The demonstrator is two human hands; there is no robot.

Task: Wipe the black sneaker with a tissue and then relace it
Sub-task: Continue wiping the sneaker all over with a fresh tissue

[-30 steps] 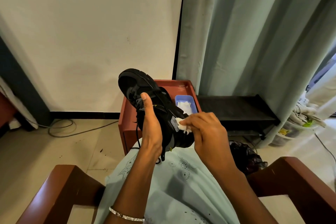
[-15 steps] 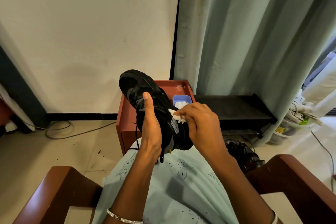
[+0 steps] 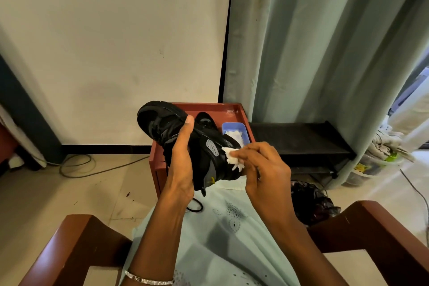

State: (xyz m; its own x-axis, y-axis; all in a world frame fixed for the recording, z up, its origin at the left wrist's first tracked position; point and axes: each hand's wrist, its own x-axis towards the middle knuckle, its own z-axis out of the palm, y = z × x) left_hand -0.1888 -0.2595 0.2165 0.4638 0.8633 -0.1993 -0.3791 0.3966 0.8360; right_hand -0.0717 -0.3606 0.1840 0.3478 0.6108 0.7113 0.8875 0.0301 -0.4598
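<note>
Now the black sneaker (image 3: 162, 123) is held up over the near edge of the red side table (image 3: 209, 107), toe toward the table's far left. The left hand (image 3: 182, 167) grips it, thumb straight along the upper, other fingers hidden behind. The right hand (image 3: 262, 174) pinches a white tissue (image 3: 231, 157) against the sneaker's heel side, just before the blue tray (image 3: 226, 126) on that table.
</note>
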